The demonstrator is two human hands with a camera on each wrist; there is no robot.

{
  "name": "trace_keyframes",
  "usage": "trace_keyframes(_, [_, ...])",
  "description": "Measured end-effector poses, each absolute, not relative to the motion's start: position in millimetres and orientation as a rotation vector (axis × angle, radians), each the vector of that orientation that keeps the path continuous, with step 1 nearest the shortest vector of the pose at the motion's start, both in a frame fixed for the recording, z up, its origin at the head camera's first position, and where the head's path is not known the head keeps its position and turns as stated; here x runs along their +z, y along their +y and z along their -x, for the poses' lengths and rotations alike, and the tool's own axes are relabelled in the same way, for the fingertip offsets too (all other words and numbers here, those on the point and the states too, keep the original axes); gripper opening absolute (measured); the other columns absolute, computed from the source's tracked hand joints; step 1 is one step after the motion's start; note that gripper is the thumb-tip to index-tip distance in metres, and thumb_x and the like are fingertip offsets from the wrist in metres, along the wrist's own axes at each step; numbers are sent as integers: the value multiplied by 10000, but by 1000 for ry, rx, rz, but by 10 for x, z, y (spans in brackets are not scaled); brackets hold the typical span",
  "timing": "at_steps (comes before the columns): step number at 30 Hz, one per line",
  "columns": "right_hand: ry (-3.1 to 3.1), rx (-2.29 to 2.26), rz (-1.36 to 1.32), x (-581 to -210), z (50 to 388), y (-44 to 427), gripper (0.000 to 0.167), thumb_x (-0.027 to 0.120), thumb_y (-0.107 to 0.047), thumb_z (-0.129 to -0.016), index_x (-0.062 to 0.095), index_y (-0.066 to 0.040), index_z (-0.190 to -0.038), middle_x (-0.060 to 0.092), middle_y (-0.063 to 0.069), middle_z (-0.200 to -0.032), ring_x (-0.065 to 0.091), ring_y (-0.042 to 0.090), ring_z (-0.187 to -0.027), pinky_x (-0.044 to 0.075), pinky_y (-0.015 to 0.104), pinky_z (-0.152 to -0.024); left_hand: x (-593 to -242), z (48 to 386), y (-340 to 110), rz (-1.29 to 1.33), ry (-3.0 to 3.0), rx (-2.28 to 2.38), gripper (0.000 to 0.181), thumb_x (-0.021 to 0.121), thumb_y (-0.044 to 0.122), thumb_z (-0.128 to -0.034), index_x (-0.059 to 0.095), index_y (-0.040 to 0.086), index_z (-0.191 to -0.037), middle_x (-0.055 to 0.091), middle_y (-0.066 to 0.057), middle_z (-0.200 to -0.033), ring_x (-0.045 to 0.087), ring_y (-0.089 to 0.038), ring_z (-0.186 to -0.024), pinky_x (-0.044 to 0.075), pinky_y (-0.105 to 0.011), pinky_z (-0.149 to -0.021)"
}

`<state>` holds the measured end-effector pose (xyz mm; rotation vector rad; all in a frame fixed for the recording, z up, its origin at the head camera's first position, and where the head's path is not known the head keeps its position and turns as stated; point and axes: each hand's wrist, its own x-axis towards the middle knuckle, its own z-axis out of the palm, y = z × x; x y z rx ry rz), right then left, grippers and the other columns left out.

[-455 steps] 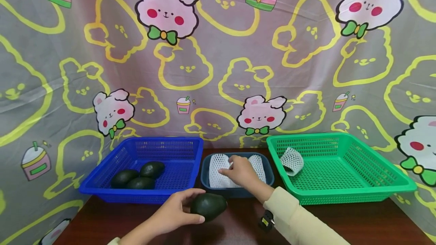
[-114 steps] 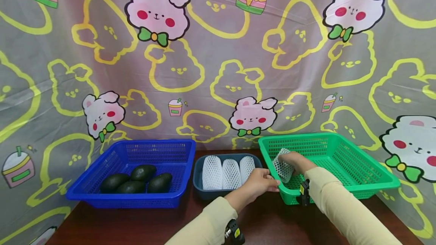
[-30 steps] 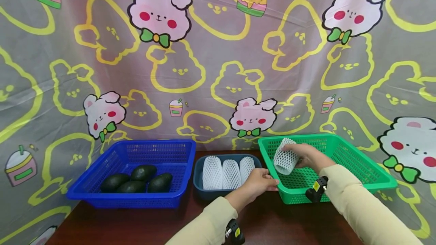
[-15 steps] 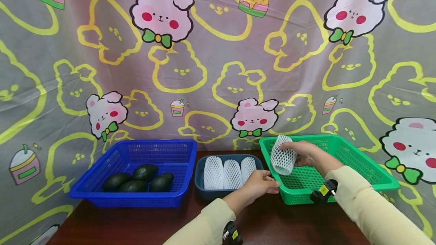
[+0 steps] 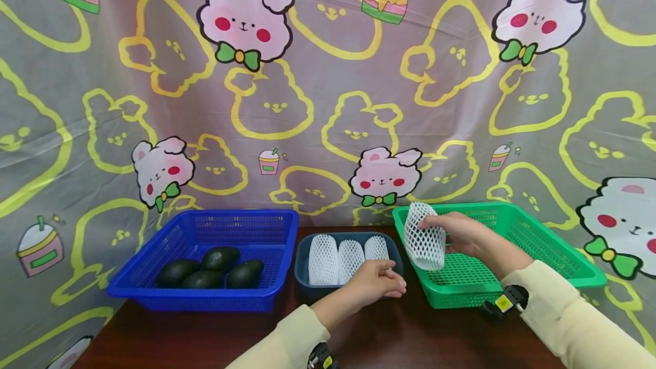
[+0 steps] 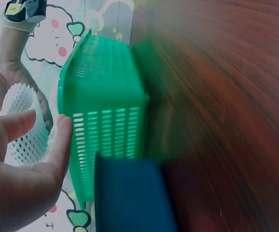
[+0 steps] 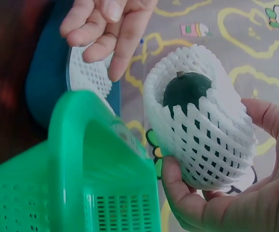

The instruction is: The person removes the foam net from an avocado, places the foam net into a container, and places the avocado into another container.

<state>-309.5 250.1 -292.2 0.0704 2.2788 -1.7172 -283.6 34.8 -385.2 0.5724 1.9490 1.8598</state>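
Note:
My right hand (image 5: 463, 235) grips a white foam net sleeve (image 5: 425, 241) above the left side of the green basket (image 5: 456, 299). In the right wrist view, a dark green avocado (image 7: 187, 89) sits inside the sleeve, its stem end showing at the opening. The left hand (image 5: 374, 282) holds nothing, fingers loosely bent, just in front of the right side of a dark blue tray (image 5: 320, 294). Several white foam net sleeves (image 5: 324, 261) stand side by side in that tray; what they contain cannot be seen.
At the left is a blue basket (image 5: 205, 302) with several bare avocados (image 5: 246, 274). All three containers stand in a row on a dark wooden table (image 5: 215, 340). A patterned curtain (image 5: 318, 95) hangs right behind them.
The left hand, which held an avocado 15 s ago, has since let go of the green basket's rim and moved left. The right hand has lifted the sleeved avocado off the basket's floor.

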Motion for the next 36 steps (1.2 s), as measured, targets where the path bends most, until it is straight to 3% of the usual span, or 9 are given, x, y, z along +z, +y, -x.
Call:
trace_keyframes(7, [2291,-1692,56,-2899,2973,2402,607,622,-276,-916,387,124,-1307,566,182,-1143,585,291,-982,522,470,-814,-3771,2772,130,-598,2017,1828,565,644,-6,-898,397,-135,-1390,671,-105,-913,684,-225,-843,564,-348,-754])
trace_keyframes(13, [2282,-1705,134,-2920,2846,2318,594,628,-234,-900,344,108,-1294,574,190,-1132,621,261,-925,532,488,-816,-3780,2725,-31,-643,2111,1782,575,670,-5,-882,413,-129,-1381,665,-93,-930,677,-232,-850,565,-378,-750])
trace_keyframes(27, [2269,-1658,283,-3060,2630,2041,579,705,-123,-813,365,61,-1244,584,184,-1067,639,289,-886,549,470,-789,-3777,2588,-422,-791,2255,1659,535,682,60,-886,470,-110,-1347,662,-47,-942,647,-129,-831,520,-221,-741])
trace_keyframes(36, [2372,-1519,390,-3229,2512,1809,634,771,-85,-733,430,60,-1247,582,143,-1015,610,264,-861,537,417,-753,-3841,2507,-636,-811,2303,1602,457,686,69,-888,540,-81,-1294,665,-27,-924,634,-129,-809,503,-225,-712])
